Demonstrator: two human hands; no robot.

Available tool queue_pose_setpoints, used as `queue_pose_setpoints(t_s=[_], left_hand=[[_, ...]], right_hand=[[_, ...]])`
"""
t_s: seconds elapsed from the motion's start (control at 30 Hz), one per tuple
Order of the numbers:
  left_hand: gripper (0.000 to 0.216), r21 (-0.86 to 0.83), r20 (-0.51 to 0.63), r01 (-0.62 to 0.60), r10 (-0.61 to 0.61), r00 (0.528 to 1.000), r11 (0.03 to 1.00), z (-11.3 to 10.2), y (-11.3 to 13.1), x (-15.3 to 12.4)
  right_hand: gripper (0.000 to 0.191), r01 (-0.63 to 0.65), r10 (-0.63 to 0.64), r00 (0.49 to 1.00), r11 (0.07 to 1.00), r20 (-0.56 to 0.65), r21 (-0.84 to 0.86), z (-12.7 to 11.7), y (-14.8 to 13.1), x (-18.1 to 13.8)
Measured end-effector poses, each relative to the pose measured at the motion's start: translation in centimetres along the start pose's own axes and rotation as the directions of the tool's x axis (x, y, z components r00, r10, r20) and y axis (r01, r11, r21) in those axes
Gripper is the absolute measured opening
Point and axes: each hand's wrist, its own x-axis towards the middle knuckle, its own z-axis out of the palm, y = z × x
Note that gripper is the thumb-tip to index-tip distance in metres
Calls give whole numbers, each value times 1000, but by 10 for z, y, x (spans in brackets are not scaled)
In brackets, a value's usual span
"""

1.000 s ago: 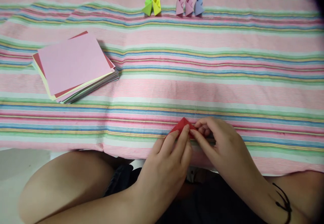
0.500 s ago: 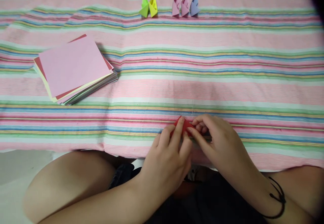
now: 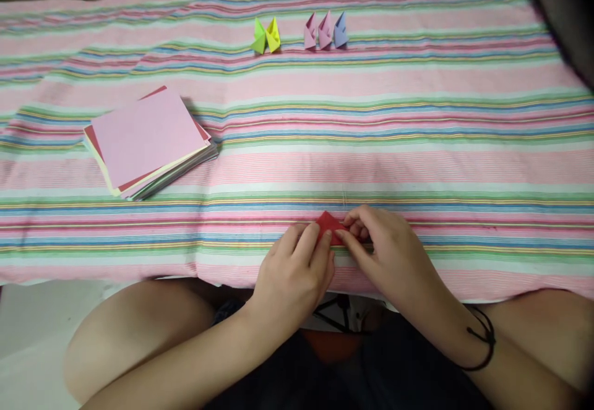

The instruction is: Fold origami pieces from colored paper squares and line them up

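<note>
The folded paper at lower centre is a plain, solid red. Beneath it the tablecloth is striped from side to side: broad pale pink bands, some finely lined in deeper pink, alternate with narrow stripes of green, blue, yellow, magenta and white. At left, the paper stack has a plain pinkish-mauve top sheet, with red and pale yellow edges showing under it (lower down, the edges turn greyish and green). Along the upper centre, the small folded figures run lime green, bright yellow, two mauve-pink and one periwinkle blue. The cord bracelet at lower right is black.
</note>
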Motion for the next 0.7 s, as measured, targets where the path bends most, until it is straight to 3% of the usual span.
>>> queue_pose_setpoints(t_s=[0.23, 0.37, 0.6, 0.7], left_hand=[[32, 83, 93, 14, -22, 995, 996, 6, -1, 5], [33, 63, 78, 46, -51, 996, 997, 7, -4, 8], [29, -310, 183, 200, -148, 972, 929, 1, -23, 16], [26, -360, 190, 258, -200, 961, 897, 1, -25, 19]], right_hand=[[8, 8, -8, 1000, 1000, -1, -10, 2, 2, 0], [7, 6, -6, 1000, 1000, 12, -17, 2, 3, 1], [7, -1, 1, 1000, 1000, 29, 7, 1, 3, 3], [7, -12, 11, 999, 1000, 31, 19, 1, 3, 3]])
